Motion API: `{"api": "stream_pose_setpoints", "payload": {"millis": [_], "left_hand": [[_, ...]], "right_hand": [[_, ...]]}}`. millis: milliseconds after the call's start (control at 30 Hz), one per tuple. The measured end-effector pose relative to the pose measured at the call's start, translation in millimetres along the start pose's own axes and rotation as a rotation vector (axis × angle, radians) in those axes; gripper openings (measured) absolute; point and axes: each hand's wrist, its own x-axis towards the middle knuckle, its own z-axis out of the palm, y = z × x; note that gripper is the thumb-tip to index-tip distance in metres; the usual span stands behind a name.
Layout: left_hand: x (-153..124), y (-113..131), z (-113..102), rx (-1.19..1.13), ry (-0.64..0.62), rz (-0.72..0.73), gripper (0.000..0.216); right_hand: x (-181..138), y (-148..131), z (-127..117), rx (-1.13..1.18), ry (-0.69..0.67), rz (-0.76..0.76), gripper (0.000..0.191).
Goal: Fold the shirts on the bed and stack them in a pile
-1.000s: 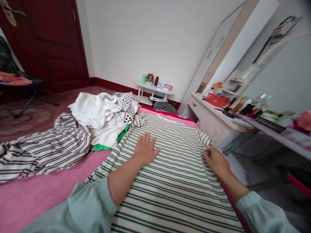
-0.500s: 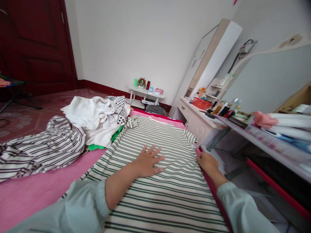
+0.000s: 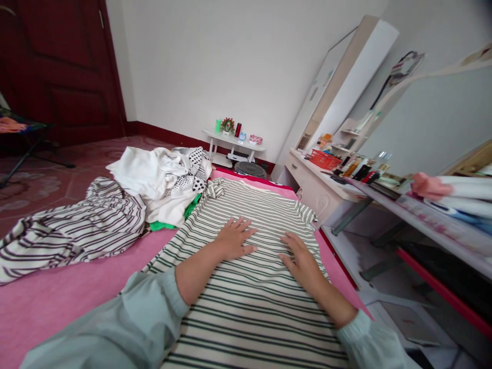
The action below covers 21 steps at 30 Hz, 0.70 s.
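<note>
A cream garment with dark green stripes (image 3: 261,307), short-sleeved at its far end, lies spread out on the pink bed cover (image 3: 77,302). My left hand (image 3: 235,240) rests flat on its middle with the fingers spread. To the right, my right hand (image 3: 302,259) also lies on the striped cloth, fingers stretched out and apart, nothing held. Light creases run across the fabric between and around the hands. Both of the garment's sleeves show, the left one bunched up.
Left of the garment are a rumpled striped garment (image 3: 111,225) and a heap of white clothes (image 3: 142,174). A dressing table (image 3: 319,184) with bottles and a red basket (image 3: 324,159) stands right. A low white shelf (image 3: 230,137) is by the far wall.
My right hand has let go of the garment's right edge and moved inward, now lying open on the cloth. The left hand stays flat on the garment. The view has shifted slightly.
</note>
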Motion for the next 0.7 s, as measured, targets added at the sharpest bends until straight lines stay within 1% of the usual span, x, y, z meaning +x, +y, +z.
{"api": "stream_pose_setpoints", "payload": {"millis": [67, 133, 200, 300, 400, 467, 533, 600, 667, 700], "left_hand": [[-0.1, -1.0, 1.8, 0.018, 0.017, 0.005, 0.073], [-0.6, 0.4, 2.1, 0.021, 0.03, 0.008, 0.072], [-1.2, 2.9, 0.6, 0.006, 0.042, 0.004, 0.071], [-4.9, 7.6, -2.8, -0.052, 0.062, -0.041, 0.075], [-20.8, 10.1, -4.5, -0.08, 0.069, -0.11, 0.08], [-42.4, 7.6, -5.3, -0.034, 0.079, -0.136, 0.08], [-72.6, 1.5, -7.8, 0.044, 0.099, -0.156, 0.079], [-108.9, -5.7, -12.9, 0.12, 0.111, -0.159, 0.077], [-147.2, -10.1, -19.6, 0.179, 0.102, -0.119, 0.074], [-165.7, -10.3, -23.0, 0.202, 0.095, -0.093, 0.073]], "right_hand": [[-27.3, -11.0, -15.5, -0.042, -0.053, -0.049, 0.039], [-60.1, -20.8, -25.5, -0.111, -0.146, -0.081, 0.044], [-95.4, -24.2, -27.4, -0.21, -0.187, -0.043, 0.052], [-142.0, -16.7, -22.3, -0.36, -0.133, 0.08, 0.06], [-170.6, -6.0, -20.2, -0.468, -0.085, 0.125, 0.064], [-180.6, -2.3, -22.0, -0.531, -0.077, 0.117, 0.065], [-186.7, -0.9, -24.5, -0.589, -0.069, 0.1, 0.067], [-191.0, -0.6, -26.4, -0.64, -0.041, 0.084, 0.068], [-192.9, -2.1, -28.9, -0.68, -0.025, 0.064, 0.068], [-192.1, -4.3, -31.3, -0.693, -0.038, 0.055, 0.066]]}}
